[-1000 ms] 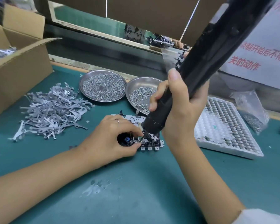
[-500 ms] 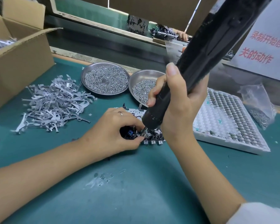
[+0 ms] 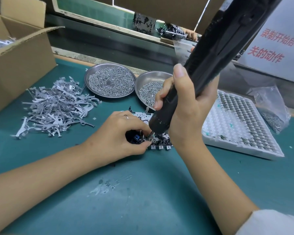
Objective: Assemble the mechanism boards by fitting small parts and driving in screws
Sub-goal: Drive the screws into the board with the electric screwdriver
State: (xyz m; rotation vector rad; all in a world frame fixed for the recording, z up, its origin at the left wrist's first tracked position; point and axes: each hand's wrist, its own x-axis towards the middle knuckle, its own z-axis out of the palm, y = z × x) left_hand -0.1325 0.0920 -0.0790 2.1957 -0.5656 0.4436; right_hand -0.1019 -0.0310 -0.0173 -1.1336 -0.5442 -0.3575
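Almost no change since a moment ago: still gripping the black screwdriver (image 3: 209,68) with the right hand (image 3: 185,106), fingers curled tight round it, tip still down on the mechanism board (image 3: 159,141) in the middle of the frame. Still pinching a small part at the board's left end with the left hand (image 3: 119,136), fingers curled. Probably a screw going in right now, so this step not done yet.

Hard to see the screw itself, too small, hidden under the tip and fingers. Most of the board covered by both hands. Top of the screwdriver cut off at the upper right of the frame. Behind, two metal dishes of screws (image 3: 109,82), a pile of grey metal bits (image 3: 56,107) at the left, a white tray (image 3: 236,126) at the right.
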